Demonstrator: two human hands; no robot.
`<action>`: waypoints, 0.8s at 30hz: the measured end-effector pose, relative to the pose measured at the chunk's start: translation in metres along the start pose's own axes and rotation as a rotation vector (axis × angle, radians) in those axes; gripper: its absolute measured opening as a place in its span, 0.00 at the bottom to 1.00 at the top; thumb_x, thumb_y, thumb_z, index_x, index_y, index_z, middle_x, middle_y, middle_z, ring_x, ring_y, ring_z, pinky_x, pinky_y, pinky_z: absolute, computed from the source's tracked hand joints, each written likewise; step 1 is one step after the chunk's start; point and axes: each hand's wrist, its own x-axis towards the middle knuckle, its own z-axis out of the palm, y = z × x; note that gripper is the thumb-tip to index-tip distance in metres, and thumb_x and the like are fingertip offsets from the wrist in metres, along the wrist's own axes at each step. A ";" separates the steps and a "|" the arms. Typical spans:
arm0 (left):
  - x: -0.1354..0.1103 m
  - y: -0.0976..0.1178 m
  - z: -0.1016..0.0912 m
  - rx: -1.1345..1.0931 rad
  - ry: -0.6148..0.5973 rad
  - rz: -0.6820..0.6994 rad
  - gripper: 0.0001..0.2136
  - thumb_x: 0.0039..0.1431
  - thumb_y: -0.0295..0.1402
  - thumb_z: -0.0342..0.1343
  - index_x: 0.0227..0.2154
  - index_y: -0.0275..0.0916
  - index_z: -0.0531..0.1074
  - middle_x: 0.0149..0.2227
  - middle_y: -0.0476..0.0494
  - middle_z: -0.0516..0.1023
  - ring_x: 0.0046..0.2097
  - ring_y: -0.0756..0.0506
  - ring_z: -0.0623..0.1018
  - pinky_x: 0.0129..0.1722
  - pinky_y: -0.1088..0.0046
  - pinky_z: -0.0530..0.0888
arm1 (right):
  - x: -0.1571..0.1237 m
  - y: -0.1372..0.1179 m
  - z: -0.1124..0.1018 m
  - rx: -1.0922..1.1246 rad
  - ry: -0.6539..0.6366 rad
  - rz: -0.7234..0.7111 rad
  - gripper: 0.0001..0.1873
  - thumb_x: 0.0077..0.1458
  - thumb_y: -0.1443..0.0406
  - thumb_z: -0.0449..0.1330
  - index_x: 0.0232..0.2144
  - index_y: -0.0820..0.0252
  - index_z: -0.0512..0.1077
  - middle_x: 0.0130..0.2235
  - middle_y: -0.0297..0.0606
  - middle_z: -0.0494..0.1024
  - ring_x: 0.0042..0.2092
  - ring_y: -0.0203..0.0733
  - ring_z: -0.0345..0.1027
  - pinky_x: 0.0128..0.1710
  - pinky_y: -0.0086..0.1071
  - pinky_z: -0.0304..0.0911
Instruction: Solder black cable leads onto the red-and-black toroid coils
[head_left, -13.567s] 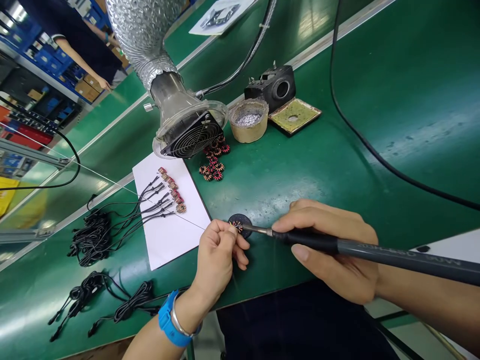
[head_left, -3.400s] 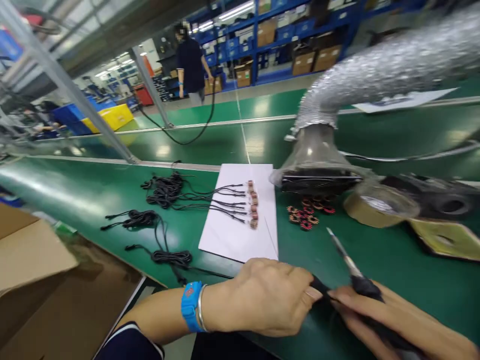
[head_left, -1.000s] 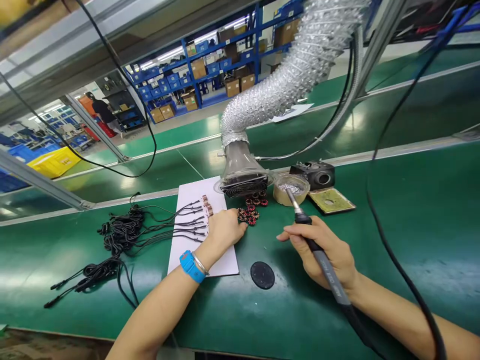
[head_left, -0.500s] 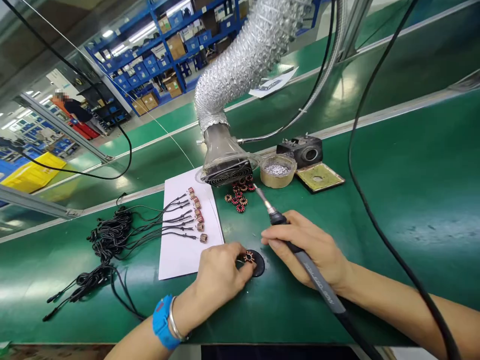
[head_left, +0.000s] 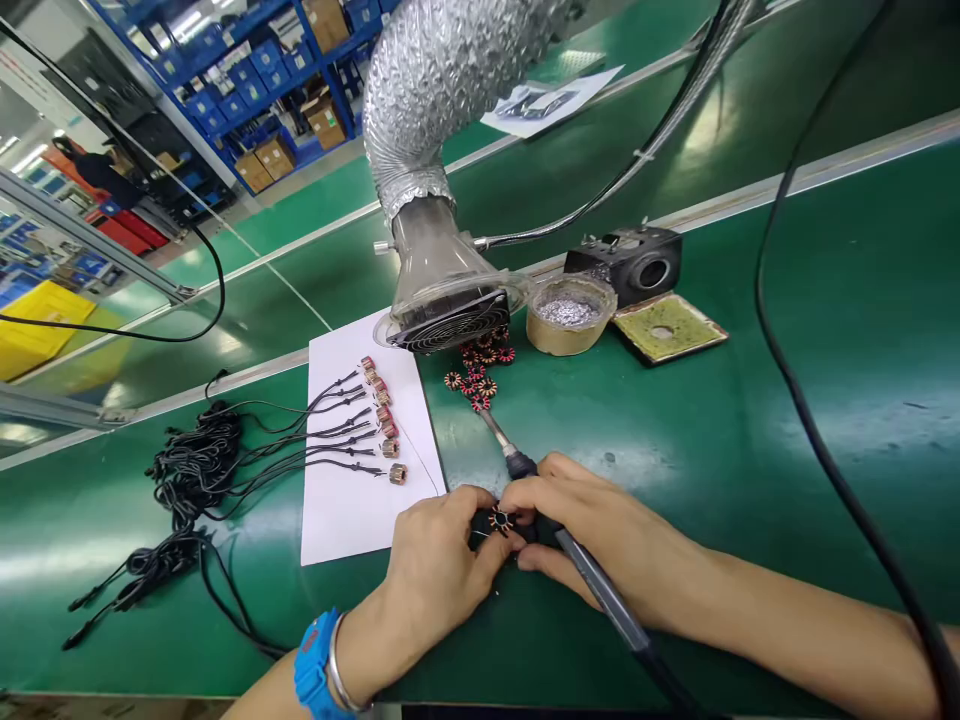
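Observation:
My left hand (head_left: 442, 550) pinches a small wire-wound ring coil (head_left: 501, 520) between thumb and fingertips, over a dark round pad mostly hidden by my fingers. A soldering iron (head_left: 600, 583) is in my right hand (head_left: 607, 515), its tip pointing away from me toward a pile of similar ring coils (head_left: 475, 375). The right fingertips are right beside the held coil; whether they touch it I cannot tell. On a white sheet (head_left: 345, 530) to the left, several copper coils (head_left: 390, 449) lie in a row near the ends of black cables (head_left: 199, 465).
A fume extractor hood (head_left: 446, 290) on a silver duct (head_left: 450, 90) hangs over the coil pile. Behind, a round tub of shiny bits (head_left: 566, 335), a yellow sponge tray (head_left: 671, 328) and a black iron holder (head_left: 630, 262) stand together. A black cord (head_left: 802, 400) crosses the right side.
My right hand has moved left and down with the soldering iron, its fingertips now at the coil. My left hand still pinches the coil. The camera view has shifted slightly.

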 end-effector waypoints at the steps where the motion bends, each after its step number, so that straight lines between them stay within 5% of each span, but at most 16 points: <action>1: 0.000 0.000 0.000 -0.010 0.003 0.002 0.10 0.57 0.38 0.58 0.40 0.42 0.75 0.26 0.49 0.77 0.28 0.46 0.75 0.28 0.73 0.65 | 0.000 0.001 0.001 -0.004 -0.006 0.006 0.21 0.50 0.78 0.61 0.42 0.55 0.62 0.34 0.34 0.71 0.38 0.43 0.62 0.34 0.32 0.61; 10: 0.015 0.006 -0.034 -0.178 -0.307 0.154 0.12 0.55 0.22 0.51 0.34 0.43 0.77 0.29 0.52 0.79 0.30 0.49 0.76 0.30 0.76 0.65 | 0.000 0.002 0.000 -0.025 -0.024 0.013 0.21 0.50 0.78 0.63 0.42 0.55 0.62 0.35 0.34 0.70 0.39 0.43 0.64 0.34 0.32 0.63; 14: 0.013 0.006 -0.033 -0.115 -0.261 0.104 0.11 0.55 0.27 0.55 0.42 0.43 0.74 0.27 0.52 0.77 0.28 0.48 0.74 0.26 0.75 0.62 | 0.001 0.003 0.000 -0.010 -0.006 0.000 0.22 0.49 0.77 0.63 0.42 0.54 0.63 0.35 0.33 0.71 0.38 0.42 0.65 0.34 0.32 0.64; 18: 0.010 0.004 -0.024 -0.034 -0.185 0.023 0.08 0.53 0.31 0.59 0.38 0.41 0.74 0.26 0.51 0.77 0.27 0.47 0.74 0.25 0.74 0.62 | 0.002 0.004 -0.001 0.016 -0.017 -0.007 0.21 0.50 0.77 0.63 0.42 0.54 0.62 0.35 0.33 0.72 0.38 0.42 0.65 0.34 0.31 0.64; 24: 0.026 0.004 -0.036 -0.067 -0.358 0.224 0.15 0.53 0.19 0.50 0.34 0.44 0.77 0.33 0.50 0.82 0.35 0.47 0.79 0.33 0.76 0.69 | 0.001 0.004 0.000 0.003 -0.017 0.012 0.20 0.50 0.76 0.63 0.41 0.54 0.63 0.35 0.34 0.71 0.38 0.42 0.66 0.35 0.32 0.65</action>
